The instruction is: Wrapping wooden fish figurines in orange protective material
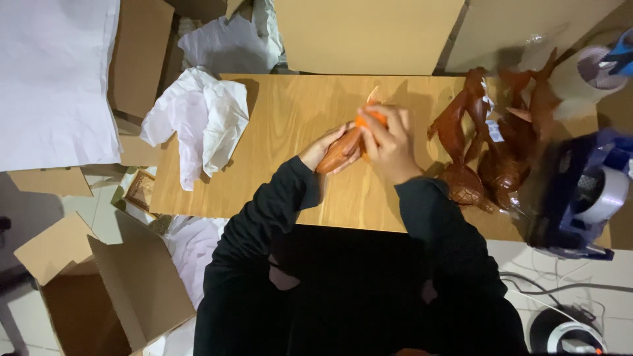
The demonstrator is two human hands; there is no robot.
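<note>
Closest to the camera, two black sleeves reach up from the bottom of the view onto a wooden table [277, 191]. The left hand [324, 150] cups the lower end of a reddish-brown wooden carving [339, 150], fingers curled under it. The right hand [389, 142] is closed over the carving's upper end, where an orange part shows between the fingers. Both hands hold the carving just above the middle of the tabletop.

To the left, on the floor, an open cardboard box [112, 290] stands near the table's corner, and a crumpled sheet of white paper [198, 122] hangs over the table's left edge. To the right, a cluster of similar brown carvings [494, 145] lies on the table, partly in clear plastic wrap. Beyond them, at the right edge, sits a blue tape dispenser [580, 191].

Farther back, flat cardboard sheets [366, 33] lean behind the table, with more white paper [227, 43] beside them.
</note>
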